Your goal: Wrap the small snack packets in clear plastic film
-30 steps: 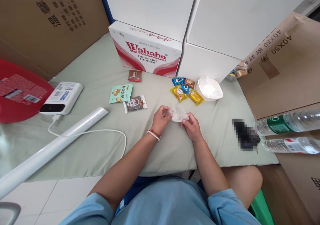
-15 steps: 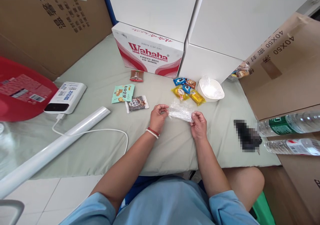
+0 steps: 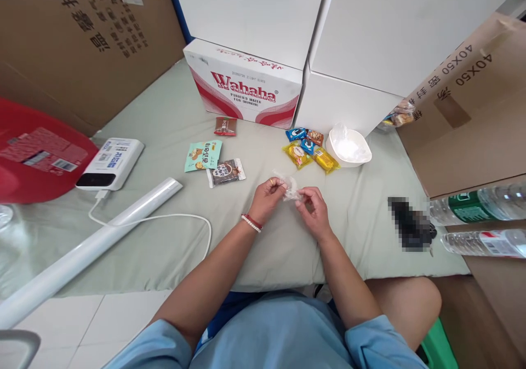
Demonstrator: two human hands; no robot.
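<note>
Between my hands is a crumpled piece of clear plastic film (image 3: 291, 188), bunched up small above the cloth. My left hand (image 3: 268, 198), with a ring and bracelets, pinches its left side. My right hand (image 3: 314, 210) has thumb and fingers closed on its right side. Beyond them lie several small wrapped snacks, among them a yellow packet (image 3: 326, 160) and a blue packet (image 3: 296, 134). A white bowl (image 3: 365, 160) with clear plastic in it stands to their right. On the left are a green snack packet (image 3: 203, 155), a dark packet (image 3: 226, 172) and a brown-red packet (image 3: 226, 126).
A Wahaha carton (image 3: 246, 92) and white boxes (image 3: 357, 29) line the back. A white power bank (image 3: 110, 163) with its cable and a long white tube (image 3: 90, 248) lie left, near a red container (image 3: 36, 155). Plastic bottles (image 3: 472, 206) lie right, beside a cardboard box (image 3: 472, 111).
The film was stretched out flat between my hands and is now gathered into a small bunch. My right hand has moved left, closer to my left hand.
</note>
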